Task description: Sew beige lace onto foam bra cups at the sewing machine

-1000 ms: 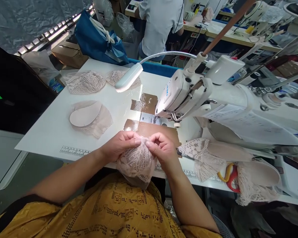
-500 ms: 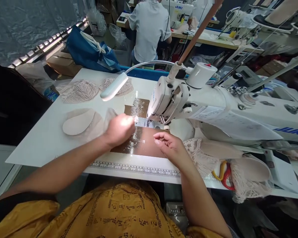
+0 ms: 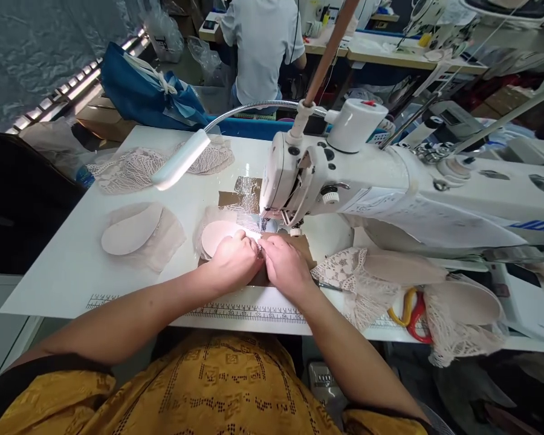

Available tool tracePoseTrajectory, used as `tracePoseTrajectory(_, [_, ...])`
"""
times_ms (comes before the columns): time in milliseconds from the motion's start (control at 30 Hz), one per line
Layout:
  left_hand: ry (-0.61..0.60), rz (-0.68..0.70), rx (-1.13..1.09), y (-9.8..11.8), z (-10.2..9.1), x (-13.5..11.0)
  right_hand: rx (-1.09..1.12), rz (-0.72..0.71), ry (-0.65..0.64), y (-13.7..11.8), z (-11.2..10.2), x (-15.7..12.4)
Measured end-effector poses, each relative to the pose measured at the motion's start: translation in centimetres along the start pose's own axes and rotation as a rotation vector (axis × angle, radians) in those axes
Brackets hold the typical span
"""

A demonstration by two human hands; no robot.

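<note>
My left hand (image 3: 238, 258) is closed in a pinch at the near edge of a pale bra cup (image 3: 217, 234) with sheer mesh and lace around it. The cup lies flat, just left of the sewing machine's needle area (image 3: 263, 225). Against the left fingertips, my right hand (image 3: 288, 266) pinches the edge of the same piece, right in front of the presser foot. The exact bit between the fingers is mostly hidden. Beneath both hands is a brown taped plate (image 3: 301, 246). A thin dark tool (image 3: 330, 285) shows beside my right wrist; whether it is held I cannot tell.
Another cup on mesh (image 3: 133, 229) lies at left, with lace pieces (image 3: 138, 169) behind. Over the table hangs a white lamp (image 3: 181, 160). To the right are lace cups (image 3: 401, 269) and red-and-yellow-handled scissors (image 3: 417, 314). A person (image 3: 263, 48) sits ahead.
The cup piece has come into view left of the needle. My right hand has moved left and closed from half-open; my left hand has come nearer to me. Both now meet at the fabric.
</note>
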State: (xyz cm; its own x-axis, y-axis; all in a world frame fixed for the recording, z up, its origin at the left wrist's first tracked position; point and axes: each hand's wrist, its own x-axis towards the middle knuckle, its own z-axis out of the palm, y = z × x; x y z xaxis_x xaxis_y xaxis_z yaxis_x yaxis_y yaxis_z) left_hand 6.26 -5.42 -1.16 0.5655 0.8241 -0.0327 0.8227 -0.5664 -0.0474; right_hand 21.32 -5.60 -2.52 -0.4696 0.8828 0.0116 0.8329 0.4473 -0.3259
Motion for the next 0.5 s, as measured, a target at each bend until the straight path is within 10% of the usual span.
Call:
tracePoseTrajectory(300, [0.004,0.152,-0.454,-4.0,-1.1,0.0,-0.258,0.031,-0.064,-0.6,0.4,0.2])
tracePoseTrajectory(500, [0.293,0.189,-0.339,-5.4,2.3,0.5,-0.307,0.131,-0.092,-1.0,0.2,0.3])
